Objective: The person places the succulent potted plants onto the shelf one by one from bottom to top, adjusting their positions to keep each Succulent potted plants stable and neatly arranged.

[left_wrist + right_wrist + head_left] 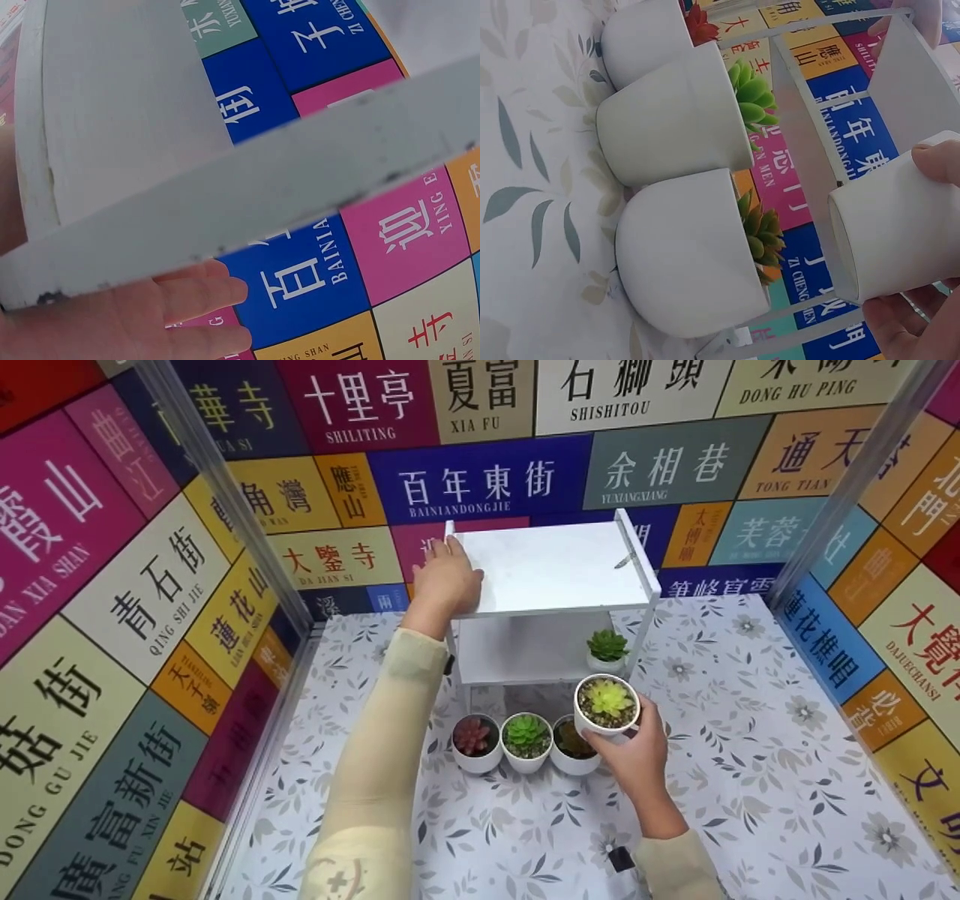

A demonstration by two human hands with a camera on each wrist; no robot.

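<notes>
My right hand [637, 754] grips a white pot [900, 221] with a yellow-green succulent [607, 701], thumb and fingers around its sides. The pot is held up in front of the shelf's right side. My left hand [448, 581] holds the top left side panel [225, 202] of a small white shelf [555, 566]; its fingers [202, 296] lie along the panel's outer face. A potted green succulent [607, 646] stands at the right end of the middle tier. In front of the shelf stand three white pots, with a reddish succulent [472, 735], a green one [527, 733] and a darker one [761, 232].
Patterned cloth with grey leaves and flowers [750, 750] covers the table. Behind and at both sides rise walls of coloured street-name panels [480, 476], with clear posts [225, 495] at the corners. The shelf's top board has raised side panels.
</notes>
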